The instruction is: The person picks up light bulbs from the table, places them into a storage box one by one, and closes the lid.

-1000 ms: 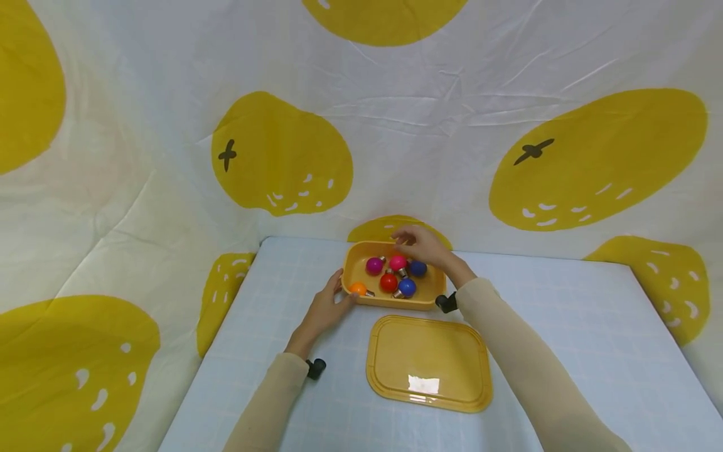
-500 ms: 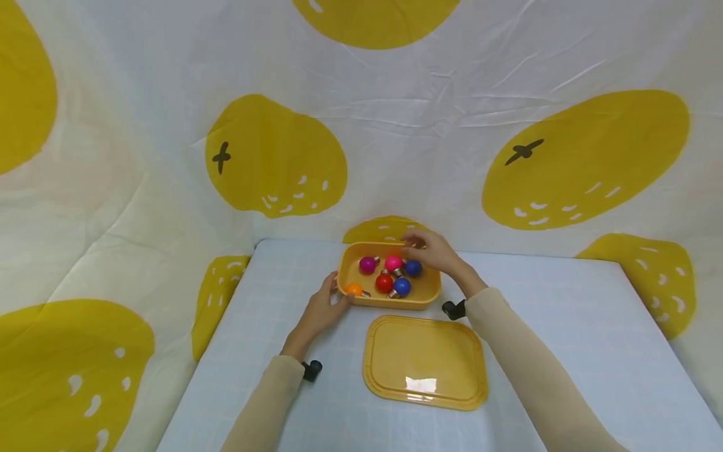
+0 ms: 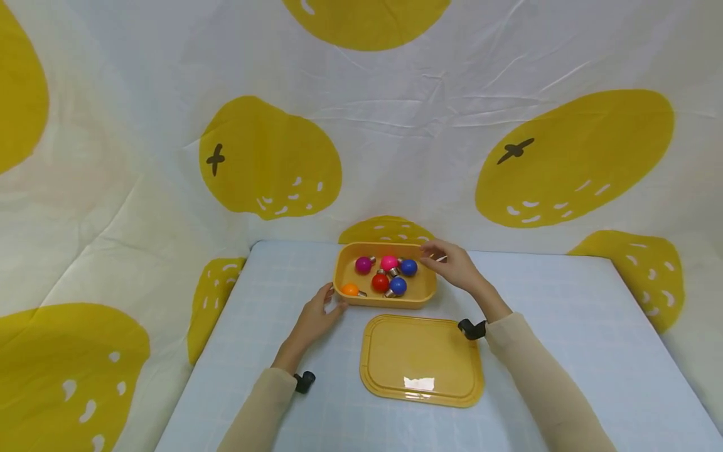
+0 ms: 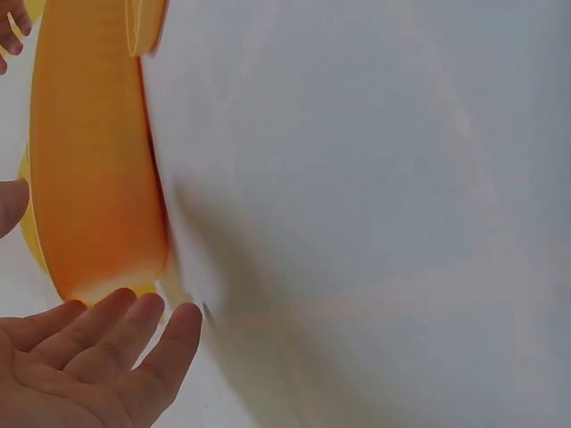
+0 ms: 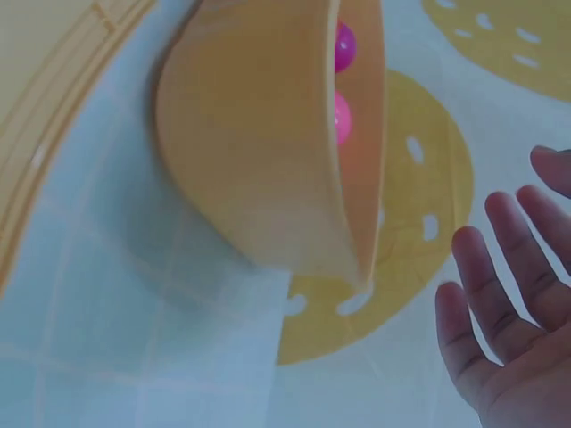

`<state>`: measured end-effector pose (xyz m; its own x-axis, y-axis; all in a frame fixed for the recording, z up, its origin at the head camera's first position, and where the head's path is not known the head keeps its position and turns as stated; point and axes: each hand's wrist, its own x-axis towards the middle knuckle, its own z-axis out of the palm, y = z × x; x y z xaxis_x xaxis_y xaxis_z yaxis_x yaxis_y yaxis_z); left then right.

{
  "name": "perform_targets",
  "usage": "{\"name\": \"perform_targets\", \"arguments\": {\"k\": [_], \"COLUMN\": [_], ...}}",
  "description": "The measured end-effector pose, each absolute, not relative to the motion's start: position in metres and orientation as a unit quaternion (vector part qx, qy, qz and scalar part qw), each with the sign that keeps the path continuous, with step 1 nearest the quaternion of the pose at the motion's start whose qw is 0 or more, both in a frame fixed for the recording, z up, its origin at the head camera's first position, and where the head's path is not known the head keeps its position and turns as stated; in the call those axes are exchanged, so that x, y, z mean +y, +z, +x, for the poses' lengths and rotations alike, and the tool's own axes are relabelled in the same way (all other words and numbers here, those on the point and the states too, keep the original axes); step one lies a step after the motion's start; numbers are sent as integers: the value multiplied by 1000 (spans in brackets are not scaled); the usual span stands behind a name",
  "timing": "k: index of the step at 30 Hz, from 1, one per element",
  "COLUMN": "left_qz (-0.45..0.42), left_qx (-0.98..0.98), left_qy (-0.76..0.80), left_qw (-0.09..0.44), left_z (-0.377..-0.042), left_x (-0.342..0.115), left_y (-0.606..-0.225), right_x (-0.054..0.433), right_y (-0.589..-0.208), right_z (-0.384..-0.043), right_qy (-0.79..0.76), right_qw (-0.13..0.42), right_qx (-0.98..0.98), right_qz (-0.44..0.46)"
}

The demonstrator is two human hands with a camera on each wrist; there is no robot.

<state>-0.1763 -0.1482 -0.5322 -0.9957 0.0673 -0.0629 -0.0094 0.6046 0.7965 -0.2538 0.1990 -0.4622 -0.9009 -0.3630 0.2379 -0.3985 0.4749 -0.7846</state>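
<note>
A yellow-orange plastic box (image 3: 390,302) stands near the back edge of the table. Inside lie several coloured light bulbs with metal screw bases: an orange bulb (image 3: 350,289), a purple bulb (image 3: 363,265), a pink bulb (image 3: 389,262), a red bulb (image 3: 381,282) and two blue ones, the nearer blue bulb (image 3: 398,286) close to the red. My left hand (image 3: 314,320) is beside the box's left end, fingers extended, fingertips right at its wall in the left wrist view. My right hand (image 3: 454,267) hovers by the back right corner, fingers loose, with nothing in it; the right wrist view shows it apart from the box.
A flat yellow lid (image 3: 420,361) lies on the table just in front of the box. The table (image 3: 565,339) has a pale blue checked cover. A white cloth (image 3: 395,157) printed with yellow fruit hangs behind the table and at its left.
My right hand has moved right, from over the box's back rim to beyond its right corner. My left hand has eased slightly away from the left end. The bulbs lie as before.
</note>
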Motion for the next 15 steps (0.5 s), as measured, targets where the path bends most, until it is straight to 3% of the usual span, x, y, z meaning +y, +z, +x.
{"name": "perform_targets", "arguments": {"k": [6, 15], "left_qz": [6, 11], "left_qx": [900, 898], "left_qy": [434, 433], "left_qw": [36, 72], "left_z": [-167, -150], "left_x": [-144, -132], "left_y": [-532, -532], "right_x": [215, 240], "right_y": [-471, -483], "right_z": [-235, -205], "right_qy": [459, 468], "right_qw": [44, 64], "right_qx": [-861, -860], "right_qz": [216, 195]}}
